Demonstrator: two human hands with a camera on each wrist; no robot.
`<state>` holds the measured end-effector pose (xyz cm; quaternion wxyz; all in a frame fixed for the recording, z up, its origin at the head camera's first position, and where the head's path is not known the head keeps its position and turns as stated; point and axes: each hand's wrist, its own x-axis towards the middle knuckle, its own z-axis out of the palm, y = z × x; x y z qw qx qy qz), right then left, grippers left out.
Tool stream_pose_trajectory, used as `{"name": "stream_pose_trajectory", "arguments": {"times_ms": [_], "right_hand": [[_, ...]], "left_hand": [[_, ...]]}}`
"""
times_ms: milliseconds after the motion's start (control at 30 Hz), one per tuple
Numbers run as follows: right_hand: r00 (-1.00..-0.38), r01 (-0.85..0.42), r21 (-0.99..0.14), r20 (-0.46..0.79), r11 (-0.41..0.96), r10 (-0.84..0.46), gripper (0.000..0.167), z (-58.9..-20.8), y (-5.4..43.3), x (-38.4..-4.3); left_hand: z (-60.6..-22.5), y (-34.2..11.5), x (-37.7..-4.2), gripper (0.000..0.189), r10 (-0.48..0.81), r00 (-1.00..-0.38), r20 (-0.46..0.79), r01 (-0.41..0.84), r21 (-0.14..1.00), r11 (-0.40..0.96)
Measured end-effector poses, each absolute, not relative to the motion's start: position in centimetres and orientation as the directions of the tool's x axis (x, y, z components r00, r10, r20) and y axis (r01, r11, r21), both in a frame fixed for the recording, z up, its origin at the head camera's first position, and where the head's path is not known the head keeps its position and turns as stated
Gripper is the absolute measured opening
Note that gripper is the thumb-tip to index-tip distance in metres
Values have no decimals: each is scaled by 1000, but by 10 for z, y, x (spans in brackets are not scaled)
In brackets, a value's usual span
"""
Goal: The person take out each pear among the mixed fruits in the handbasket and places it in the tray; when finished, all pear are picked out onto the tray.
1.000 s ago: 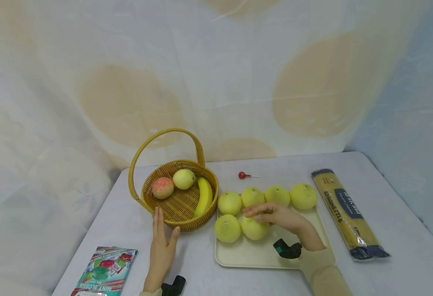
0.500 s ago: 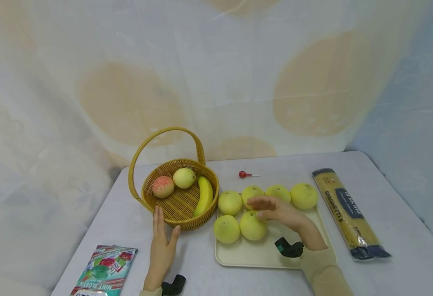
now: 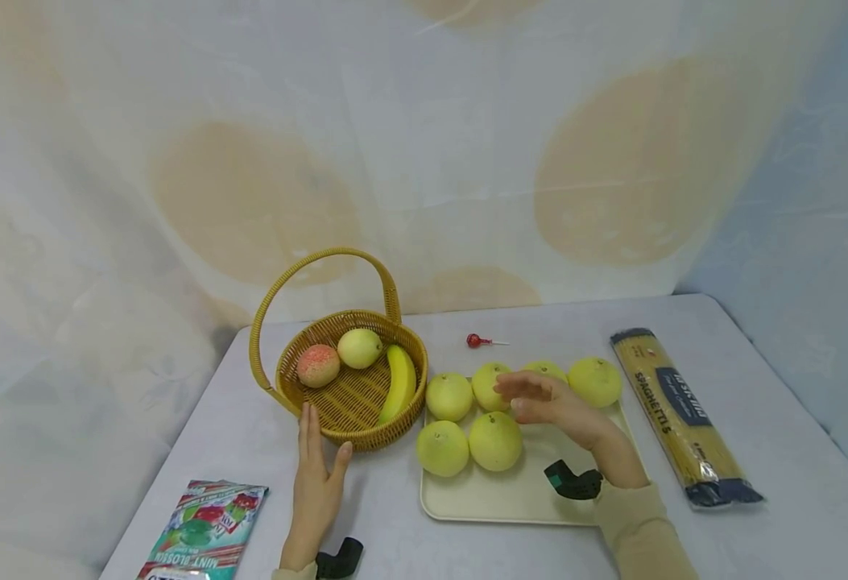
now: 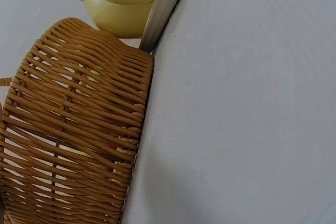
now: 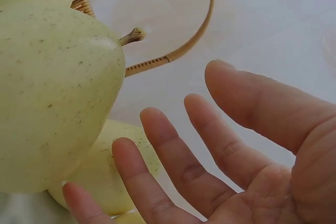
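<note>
Straight fingers of my left hand (image 3: 316, 479) lie against the near side of the wicker basket (image 3: 361, 439), whose woven wall (image 4: 79, 124) fills the left of the left wrist view. Inside the basket are a peach (image 3: 318, 366), a pale pear (image 3: 360, 349) and a banana (image 3: 399, 387). My right hand (image 3: 561, 411) hovers over the cream tray (image 3: 499, 503), fingers spread and holding nothing. Just left of it, a yellow-green pear (image 3: 495, 442) sits in the tray's front row; in the right wrist view a pear (image 5: 58, 98) with a stem stands beyond the fingertips.
Several more pears (image 3: 448, 396) stand in the tray, partly hidden behind my right hand. A lollipop (image 3: 476, 341) lies behind the tray, a spaghetti pack (image 3: 684, 419) to its right. At the front left is a candy bag (image 3: 206, 528).
My right hand has come off the front-row pear, moving up and to the right with its fingers opening. The left hand stays at the basket.
</note>
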<state>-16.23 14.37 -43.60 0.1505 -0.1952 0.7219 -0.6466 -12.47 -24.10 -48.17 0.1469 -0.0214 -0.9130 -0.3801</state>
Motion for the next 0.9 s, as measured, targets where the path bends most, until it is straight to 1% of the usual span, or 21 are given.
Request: {"name": "stream_pose_trajectory", "arguments": {"times_ms": [333,500,633,900], "right_hand": [[-869,-128,-991,99,28,-485,49,-427,141,-168],[-872,-137,-990,101,41,-479,49,-414,136,-174],[-876,-117,-992,77,54,-477,51,-400,129,-184],[-867,-15,-999,-3,32,-499,52,-382,106,-208]], "left_hand": [[-482,-241,-126,80,-66,-956,287,159,690,706],[-482,-241,-125,80,-71,-956,286,155,692,705],[-482,-241,-124,80,-69,-954,291,161,694,702],[-482,-241,-125,79,-71,-949,308,171,689,704]]}}
